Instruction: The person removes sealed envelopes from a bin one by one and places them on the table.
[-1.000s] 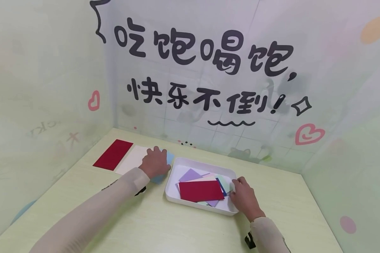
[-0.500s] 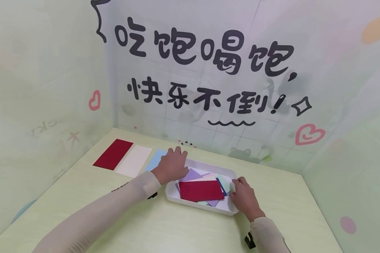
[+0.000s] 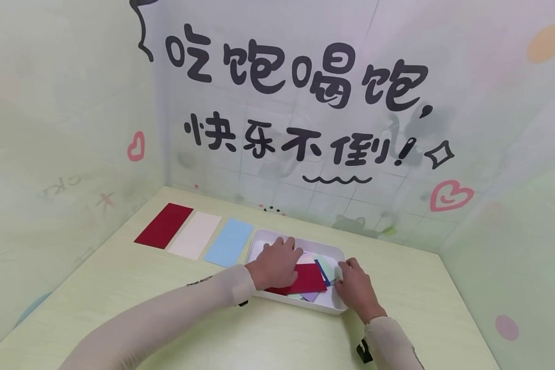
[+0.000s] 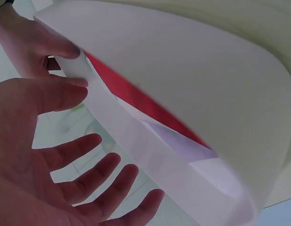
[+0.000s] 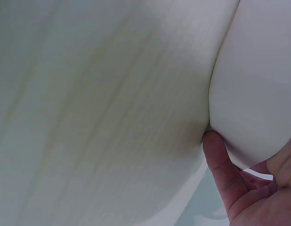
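A white tray (image 3: 305, 304) holds a jumble of paper cards, with a red card (image 3: 311, 276) on top and purple, mint green and dark blue ones partly showing. Over the tray's left part is my left hand (image 3: 275, 263), hiding some of the cards. The left wrist view shows its fingers (image 4: 110, 172) spread apart with nothing between them. My right hand (image 3: 358, 290) grips the tray's right end, its thumb (image 5: 215, 148) against the outer wall.
Left of the tray, three cards lie side by side on the table: a dark red card (image 3: 164, 226), a pale pink card (image 3: 195, 235) and a light blue card (image 3: 229, 242). Behind the table stands a wall (image 3: 277, 200) with printed writing; side walls rise left and right.
My left hand has moved right, from the light blue card to over the tray, leaving that card uncovered on the table. The right hand keeps its place at the tray.
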Available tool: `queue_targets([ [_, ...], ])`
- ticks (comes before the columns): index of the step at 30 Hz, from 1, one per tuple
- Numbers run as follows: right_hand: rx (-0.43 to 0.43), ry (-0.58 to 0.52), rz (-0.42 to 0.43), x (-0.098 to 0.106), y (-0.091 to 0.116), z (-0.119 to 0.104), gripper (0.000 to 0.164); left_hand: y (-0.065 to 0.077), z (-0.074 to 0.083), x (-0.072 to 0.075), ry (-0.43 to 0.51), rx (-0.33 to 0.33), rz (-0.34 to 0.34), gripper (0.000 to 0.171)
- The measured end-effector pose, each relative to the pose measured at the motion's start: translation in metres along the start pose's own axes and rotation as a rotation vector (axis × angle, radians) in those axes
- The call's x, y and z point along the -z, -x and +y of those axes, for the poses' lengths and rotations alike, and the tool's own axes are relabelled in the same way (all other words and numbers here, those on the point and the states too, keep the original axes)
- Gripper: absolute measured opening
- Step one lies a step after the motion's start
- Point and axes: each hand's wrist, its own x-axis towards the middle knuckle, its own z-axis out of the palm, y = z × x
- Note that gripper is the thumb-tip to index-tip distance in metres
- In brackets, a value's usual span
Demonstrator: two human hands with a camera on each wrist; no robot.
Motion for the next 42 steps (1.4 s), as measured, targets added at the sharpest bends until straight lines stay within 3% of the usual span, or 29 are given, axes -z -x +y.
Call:
queue_targets([
  [7, -0.007, 0.002, -0.003, 0.0, 0.001, 0.0, 0.047, 0.0, 0.013, -0.011, -0.01, -0.074, -0.074, 0.049],
  [18, -0.025, 0.009, -0.013, 0.0, 0.0, -0.002, 0.048, -0.001, 0.011, -0.013, 0.037, -0.06, -0.14, 0.053],
  [23, -0.028, 0.009, -0.013, 0.0, -0.001, -0.002, 0.048, -0.003, 0.009, -0.016, 0.022, -0.057, -0.144, 0.045],
  [42, 0.017, 0.007, 0.025, 0.0, 0.002, 0.0, 0.045, -0.005, 0.002, -0.017, 0.092, -0.033, -0.148, 0.051],
])
